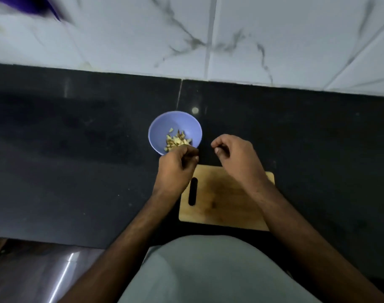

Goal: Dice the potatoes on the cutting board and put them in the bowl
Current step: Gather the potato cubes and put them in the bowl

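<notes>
A light grey garment on the person's torso is being seen nearest the camera, with both forearms reaching out over it. Below the left forearm, a shiny metallic surface is being cut off by the frame edge and cannot be identified.

A black stone countertop is being used as the work surface. A wooden cutting board with a dark handle slot is lying on it beneath the right wrist, its far corners being hidden by both hands.

The left hand is being held with fingers curled over the near rim of a lilac bowl; whether anything is being pinched in it cannot be told. The right hand is being held just beside it, fingers curled loosely inward, nothing visibly gripped.

The diced potatoes are lying inside the bowl, just beyond the left fingertips.

Beyond the hands, a white marble-veined tiled wall is rising from the countertop. Far beyond the left hand, a blurred purple object is being cut off at the corner.
</notes>
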Available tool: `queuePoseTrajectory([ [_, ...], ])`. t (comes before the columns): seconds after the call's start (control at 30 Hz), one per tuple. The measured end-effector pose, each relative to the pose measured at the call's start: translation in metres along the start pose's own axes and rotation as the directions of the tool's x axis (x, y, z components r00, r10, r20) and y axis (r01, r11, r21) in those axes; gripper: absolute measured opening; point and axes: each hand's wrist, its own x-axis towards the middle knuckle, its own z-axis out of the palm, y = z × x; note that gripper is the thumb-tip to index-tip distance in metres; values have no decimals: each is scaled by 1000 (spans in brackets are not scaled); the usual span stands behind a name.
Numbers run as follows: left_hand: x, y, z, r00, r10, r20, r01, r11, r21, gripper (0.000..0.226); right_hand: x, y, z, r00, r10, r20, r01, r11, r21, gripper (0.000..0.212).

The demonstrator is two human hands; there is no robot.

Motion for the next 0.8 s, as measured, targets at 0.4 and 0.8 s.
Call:
queuePoseTrajectory([
  [0.4,-26,0,58,832,181,525,-306,938,161,23,-135,97,-18,922,387,-3,-387,920,-56,26],
  [0.8,-30,3,79,744,141,653,-340,922,188,40,-145,98,-11,906,422,-15,-420,895,-148,31],
])
